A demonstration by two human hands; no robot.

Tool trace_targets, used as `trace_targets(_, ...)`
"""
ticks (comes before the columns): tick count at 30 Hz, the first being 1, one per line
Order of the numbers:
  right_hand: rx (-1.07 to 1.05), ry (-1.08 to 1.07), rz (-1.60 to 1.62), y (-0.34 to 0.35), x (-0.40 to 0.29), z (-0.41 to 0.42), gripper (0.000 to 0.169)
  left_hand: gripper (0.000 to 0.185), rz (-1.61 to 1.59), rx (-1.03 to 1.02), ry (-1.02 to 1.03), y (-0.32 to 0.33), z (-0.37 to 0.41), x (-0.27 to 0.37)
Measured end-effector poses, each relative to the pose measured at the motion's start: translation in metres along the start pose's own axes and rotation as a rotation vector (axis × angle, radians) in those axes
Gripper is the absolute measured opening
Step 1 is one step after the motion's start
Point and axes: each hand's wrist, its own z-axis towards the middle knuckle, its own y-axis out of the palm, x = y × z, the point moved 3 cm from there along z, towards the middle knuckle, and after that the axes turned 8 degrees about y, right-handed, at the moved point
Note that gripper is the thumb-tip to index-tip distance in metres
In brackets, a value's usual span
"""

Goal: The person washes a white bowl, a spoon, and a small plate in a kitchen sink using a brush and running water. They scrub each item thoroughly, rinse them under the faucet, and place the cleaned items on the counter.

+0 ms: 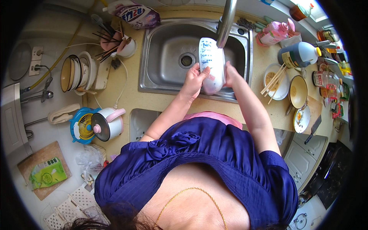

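Note:
Both my hands hold a white bowl with blue characters [212, 64] on its side, turned on edge above the stainless steel sink [169, 54]. My left hand [196, 79] grips its left side, with the thumb lying on the outer wall. My right hand [231, 75] is at its right side, its fingers partly hidden behind the bowl. Just above the bowl's upper rim ends the metal faucet spout [225, 26]; whether water runs cannot be told. The sink drain [187, 60] shows left of the bowl.
Right of the sink are a plate with chopsticks [283, 90], a blue jug [299, 54], a yellowish pan [298, 92] and a knife [313, 128]. Stacked bowls [75, 73], a utensil holder [126, 49], a white-and-pink kettle [107, 124] and a blue fan [83, 125] stand at left.

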Motion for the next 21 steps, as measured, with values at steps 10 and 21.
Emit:
trace_targets(10, -0.078, -0.169, 0.060, 0.069, 0.011, -0.037, 0.062, 0.014, 1.044, 0.077, 0.259, -0.003, 0.028, -0.030)
trace_targets(21, 0.136, -0.386, -0.416, 0.041, 0.004, -0.073, 0.036, 0.031, 0.690, -0.419, -0.057, -0.025, 0.011, -0.065)
